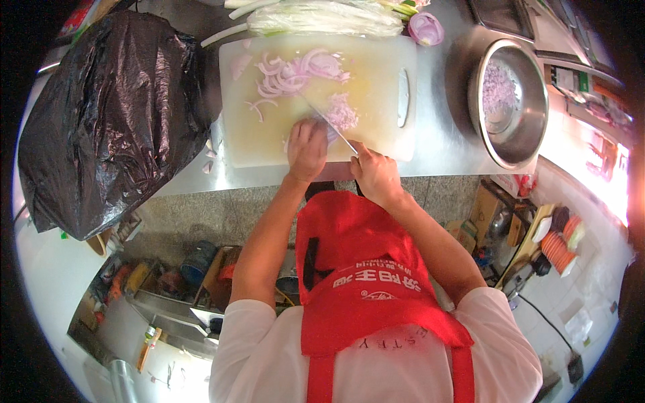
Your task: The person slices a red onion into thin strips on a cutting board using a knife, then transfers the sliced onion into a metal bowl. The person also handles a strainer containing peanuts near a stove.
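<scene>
My right hand [375, 171] grips a kitchen knife [335, 128] near the front edge of a white plastic cutting board [373, 55]. Its blade slants up and left across the board. Beside the blade, my left hand [307, 146] presses on purple onion [331, 134], mostly hidden under the fingers. Chopped onion [342, 112] lies in a small heap just right of the blade. Sliced onion rings [302, 70] spread over the upper part of the board. Off its upper right corner rests a cut onion piece [426, 29].
A steel bowl [541, 106] with chopped onion stands at the right of the metal counter [443, 146]. A black plastic bag [116, 116] bulges at the left. Long pale stalks in clear plastic wrap [322, 20] lie behind the board.
</scene>
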The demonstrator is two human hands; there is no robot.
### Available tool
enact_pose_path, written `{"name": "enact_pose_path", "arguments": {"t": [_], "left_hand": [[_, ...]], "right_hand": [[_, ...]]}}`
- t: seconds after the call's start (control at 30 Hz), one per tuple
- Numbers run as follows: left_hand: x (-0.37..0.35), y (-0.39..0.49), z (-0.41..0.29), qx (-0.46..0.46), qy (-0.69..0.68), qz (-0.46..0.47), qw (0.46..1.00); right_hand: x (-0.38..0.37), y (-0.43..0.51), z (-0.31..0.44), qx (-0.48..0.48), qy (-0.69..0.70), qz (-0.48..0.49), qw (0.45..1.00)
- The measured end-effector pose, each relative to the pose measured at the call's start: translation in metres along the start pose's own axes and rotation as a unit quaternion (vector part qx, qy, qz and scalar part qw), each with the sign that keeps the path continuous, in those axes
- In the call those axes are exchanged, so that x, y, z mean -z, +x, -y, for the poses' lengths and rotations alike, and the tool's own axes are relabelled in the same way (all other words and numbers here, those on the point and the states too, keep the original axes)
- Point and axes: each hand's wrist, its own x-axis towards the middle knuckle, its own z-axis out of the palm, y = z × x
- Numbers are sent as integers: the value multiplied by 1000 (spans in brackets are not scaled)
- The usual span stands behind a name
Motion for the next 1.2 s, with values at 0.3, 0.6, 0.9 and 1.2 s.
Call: {"name": "enact_pose_path", "arguments": {"t": [0.3,0.6,0.9,1.2], "left_hand": [[3,1,-1,-3,-9,-5,1000],[7,2,0,13,-24,10,1000],[10,1,3,-7,-3,-3,1000],[10,1,2,-5,-10,0,1000]], "right_hand": [[10,-21,14,-46,35,24,998],[-13,0,-2,-37,38,-6,999],[20,-23,19,-9,47,-16,999],[-12,-8,12,-11,7,-17,1000]]}}
